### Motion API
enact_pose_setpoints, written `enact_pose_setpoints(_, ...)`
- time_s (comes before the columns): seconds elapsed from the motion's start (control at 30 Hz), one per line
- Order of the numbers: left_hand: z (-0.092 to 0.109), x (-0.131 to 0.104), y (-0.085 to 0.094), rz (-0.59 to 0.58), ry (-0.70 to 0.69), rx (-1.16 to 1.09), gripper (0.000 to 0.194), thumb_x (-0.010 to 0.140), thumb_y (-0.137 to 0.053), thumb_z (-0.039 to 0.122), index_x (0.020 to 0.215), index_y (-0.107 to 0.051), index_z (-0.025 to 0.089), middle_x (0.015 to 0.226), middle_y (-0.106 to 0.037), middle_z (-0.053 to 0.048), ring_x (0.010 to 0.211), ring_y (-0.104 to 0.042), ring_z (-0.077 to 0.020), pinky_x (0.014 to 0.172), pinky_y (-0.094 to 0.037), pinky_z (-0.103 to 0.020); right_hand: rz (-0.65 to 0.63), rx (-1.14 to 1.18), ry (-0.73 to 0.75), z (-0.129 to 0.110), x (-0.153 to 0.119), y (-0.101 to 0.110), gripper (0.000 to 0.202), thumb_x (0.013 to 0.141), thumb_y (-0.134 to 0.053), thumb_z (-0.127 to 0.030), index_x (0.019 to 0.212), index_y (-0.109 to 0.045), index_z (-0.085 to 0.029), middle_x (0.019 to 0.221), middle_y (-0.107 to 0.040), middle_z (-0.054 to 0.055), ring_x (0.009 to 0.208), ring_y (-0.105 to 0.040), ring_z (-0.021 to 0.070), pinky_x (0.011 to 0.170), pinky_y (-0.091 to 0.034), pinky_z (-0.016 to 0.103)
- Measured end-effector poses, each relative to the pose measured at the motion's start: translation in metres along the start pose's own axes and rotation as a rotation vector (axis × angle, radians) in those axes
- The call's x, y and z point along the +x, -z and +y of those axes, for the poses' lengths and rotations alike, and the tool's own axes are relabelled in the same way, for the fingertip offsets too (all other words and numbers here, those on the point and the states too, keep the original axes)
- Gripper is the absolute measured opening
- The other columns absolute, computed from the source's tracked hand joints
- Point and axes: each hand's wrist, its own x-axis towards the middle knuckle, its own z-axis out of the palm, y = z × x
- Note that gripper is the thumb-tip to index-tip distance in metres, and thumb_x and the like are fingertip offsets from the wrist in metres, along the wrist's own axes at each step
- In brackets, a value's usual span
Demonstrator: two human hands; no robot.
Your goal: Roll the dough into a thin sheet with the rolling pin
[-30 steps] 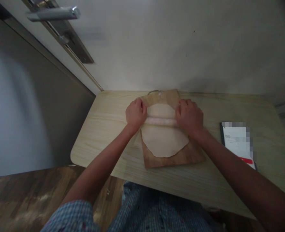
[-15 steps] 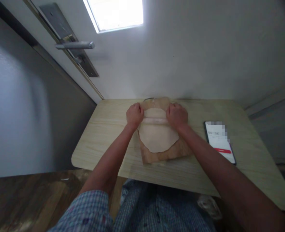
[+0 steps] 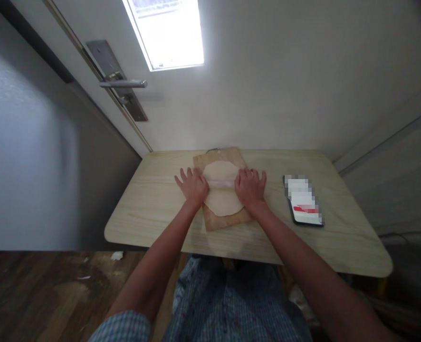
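Note:
A pale rolling pin (image 3: 222,184) lies crosswise on a flat, roundish sheet of dough (image 3: 223,202). Under the dough is a brown wooden board (image 3: 215,224), slightly turned on the table. My left hand (image 3: 193,185) presses its palm on the pin's left end, its fingers spread beyond the board's left edge. At the right end, my right hand (image 3: 250,187) is curled over the pin, with the little finger sticking out. Both palms hide the ends of the pin.
A phone (image 3: 305,202) lies on the light wooden table (image 3: 153,199), right of the board. Behind the table stands a white door (image 3: 267,95) with a metal handle (image 3: 125,84) and a bright window. White scraps (image 3: 117,255) are on the floor at left.
Both hands and the pin have come nearer to me over the dough. My left fingers, curled before, are now spread. The camera view has shifted, with the phone appearing further left.

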Motion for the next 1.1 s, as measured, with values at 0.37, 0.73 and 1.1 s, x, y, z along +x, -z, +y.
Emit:
enact_pose_setpoints(0.37, 0.016, 0.016, -0.008, 0.007, -0.095, -0.126, 0.041, 0.085, -0.026, 0.028, 0.118, -0.049, 0.019, 0.119, -0.054, -0.008, 0.120, -0.037, -0.0238, 0.105, -0.008, -0.049, -0.046, -0.008, -0.050, -0.002, 0.019, -0.004, 0.041, 0.084, -0.027, -0.024, 0.117, -0.049, -0.016, 0.115, -0.055, 0.009, 0.109, -0.040, 0.0234, 0.099, -0.013, 0.042)
enact_pose_setpoints(0.73, 0.030, 0.061, -0.015, -0.060, -0.023, -0.167, 0.042, 0.088, -0.019, 0.030, 0.088, -0.059, 0.016, 0.091, -0.063, -0.010, 0.087, -0.057, -0.0207, 0.079, -0.038, -0.032, -0.164, -0.048, 0.043, 0.000, 0.065, -0.007, 0.036, 0.082, -0.024, -0.020, 0.104, -0.052, -0.012, 0.099, -0.056, 0.014, 0.094, -0.047, 0.0249, 0.083, -0.030, 0.039)
enact_pose_setpoints(1.1, 0.036, 0.072, -0.023, -0.017, -0.050, -0.100, 0.041, 0.086, -0.025, 0.033, 0.084, -0.063, 0.016, 0.083, -0.066, -0.008, 0.077, -0.058, -0.0197, 0.067, -0.039, -0.029, -0.110, -0.086, 0.087, 0.000, 0.086, -0.014, 0.033, 0.083, -0.028, -0.021, 0.104, -0.052, -0.011, 0.093, -0.059, 0.014, 0.087, -0.053, 0.0233, 0.072, -0.035, 0.034)
